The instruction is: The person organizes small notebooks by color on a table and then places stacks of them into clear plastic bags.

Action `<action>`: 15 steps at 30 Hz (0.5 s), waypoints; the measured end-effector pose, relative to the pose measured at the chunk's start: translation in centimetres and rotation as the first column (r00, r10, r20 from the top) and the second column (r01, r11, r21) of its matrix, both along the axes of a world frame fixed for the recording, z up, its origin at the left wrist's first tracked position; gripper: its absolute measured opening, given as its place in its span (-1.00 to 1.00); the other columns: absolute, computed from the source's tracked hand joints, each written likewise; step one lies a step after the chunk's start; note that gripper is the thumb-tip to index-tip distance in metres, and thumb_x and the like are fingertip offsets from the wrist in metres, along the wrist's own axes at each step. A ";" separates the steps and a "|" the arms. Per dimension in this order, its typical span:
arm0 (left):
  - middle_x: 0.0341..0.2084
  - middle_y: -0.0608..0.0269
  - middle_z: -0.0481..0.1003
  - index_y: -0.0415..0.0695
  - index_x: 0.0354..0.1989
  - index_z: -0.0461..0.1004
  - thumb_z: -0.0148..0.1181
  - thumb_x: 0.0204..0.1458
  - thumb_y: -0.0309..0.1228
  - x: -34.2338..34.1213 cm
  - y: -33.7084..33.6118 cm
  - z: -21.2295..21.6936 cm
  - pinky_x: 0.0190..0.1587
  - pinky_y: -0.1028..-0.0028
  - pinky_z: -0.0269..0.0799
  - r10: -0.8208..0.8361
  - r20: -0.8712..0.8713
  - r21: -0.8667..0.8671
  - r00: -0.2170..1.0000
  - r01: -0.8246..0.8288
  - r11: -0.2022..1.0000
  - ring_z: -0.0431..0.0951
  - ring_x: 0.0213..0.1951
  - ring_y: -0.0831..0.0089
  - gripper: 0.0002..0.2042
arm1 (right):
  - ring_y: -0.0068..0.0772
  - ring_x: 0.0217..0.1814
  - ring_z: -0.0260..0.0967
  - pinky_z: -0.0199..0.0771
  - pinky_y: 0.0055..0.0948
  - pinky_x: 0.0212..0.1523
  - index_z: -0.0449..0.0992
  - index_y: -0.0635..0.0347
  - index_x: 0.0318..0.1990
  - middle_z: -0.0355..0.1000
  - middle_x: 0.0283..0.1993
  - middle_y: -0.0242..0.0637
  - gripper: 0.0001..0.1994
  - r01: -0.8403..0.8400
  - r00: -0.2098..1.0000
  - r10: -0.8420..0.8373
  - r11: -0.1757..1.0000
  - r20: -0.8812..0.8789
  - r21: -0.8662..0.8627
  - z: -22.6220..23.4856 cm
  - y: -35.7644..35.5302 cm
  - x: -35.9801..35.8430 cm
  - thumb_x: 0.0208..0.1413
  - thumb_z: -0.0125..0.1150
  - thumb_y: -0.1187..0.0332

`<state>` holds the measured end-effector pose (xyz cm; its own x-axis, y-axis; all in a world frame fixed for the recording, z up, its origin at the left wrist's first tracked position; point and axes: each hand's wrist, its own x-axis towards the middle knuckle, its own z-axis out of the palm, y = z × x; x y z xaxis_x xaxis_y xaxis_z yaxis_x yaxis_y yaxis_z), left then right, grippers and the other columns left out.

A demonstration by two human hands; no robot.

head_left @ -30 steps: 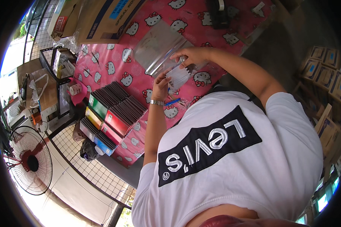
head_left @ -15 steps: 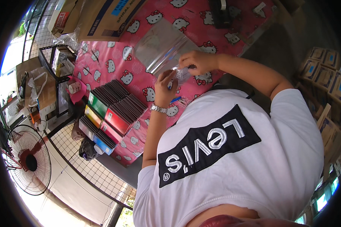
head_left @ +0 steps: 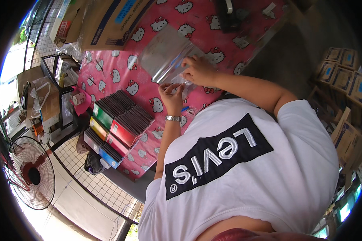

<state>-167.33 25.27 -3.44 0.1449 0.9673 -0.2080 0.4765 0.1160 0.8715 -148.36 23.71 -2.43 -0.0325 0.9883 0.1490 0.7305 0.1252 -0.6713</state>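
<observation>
Both hands pinch the clear bag [head_left: 165,56]: left hand [head_left: 172,97] fingers curled on its near edge, right hand [head_left: 197,70] closed just beyond.

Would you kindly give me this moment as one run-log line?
left hand: pinching clear plastic bag edge | right hand: on bag | surface: pink patterned tablecloth | nearby: stacked notebooks

Clear plastic bag [head_left: 165,56], flat, glossy, tilted on pink patterned cloth, at 12 o'clock; near edge pinched by both hands at its 5 o'clock corner.
</observation>
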 end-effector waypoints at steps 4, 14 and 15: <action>-0.14 0.14 0.23 -0.19 -0.52 0.61 0.43 -0.29 -0.35 -0.5 1.0 -0.8 -0.04 0.38 0.28 0.022 -0.108 -0.057 0.994 -0.028 0.998 0.37 -0.11 0.24 -0.80 | -0.19 -0.06 0.29 0.28 -0.17 -0.05 0.58 0.12 -0.36 0.41 -0.18 -0.29 -0.77 0.290 0.929 -0.229 0.939 -0.291 0.187 -1.1 2.4 4.5 0.03 0.22 0.16; -0.08 -0.03 0.44 -0.18 -0.06 0.49 0.39 -0.29 -0.42 0.5 3.8 1.8 0.02 0.30 0.30 -0.316 -0.231 -0.045 0.920 0.314 0.948 0.43 -0.05 0.19 -0.51 | -0.47 -0.30 0.36 0.40 -0.51 -0.29 0.49 0.23 -0.29 0.37 -0.43 -0.34 -0.83 0.594 0.076 -0.684 0.616 -0.725 -0.518 -4.8 1.4 19.4 0.09 0.22 0.31; -0.11 -0.04 0.47 -0.19 -0.03 0.47 0.38 -0.28 -0.45 -0.4 4.2 0.6 0.00 0.34 0.33 -0.351 -0.059 -0.220 0.935 0.330 0.918 0.47 -0.10 0.22 -0.50 | -0.52 -0.32 0.35 0.39 -0.55 -0.35 0.47 0.23 -0.29 0.36 -0.43 -0.36 -0.84 0.619 0.024 -0.587 0.644 -0.809 -0.450 -4.8 1.0 18.2 0.10 0.21 0.33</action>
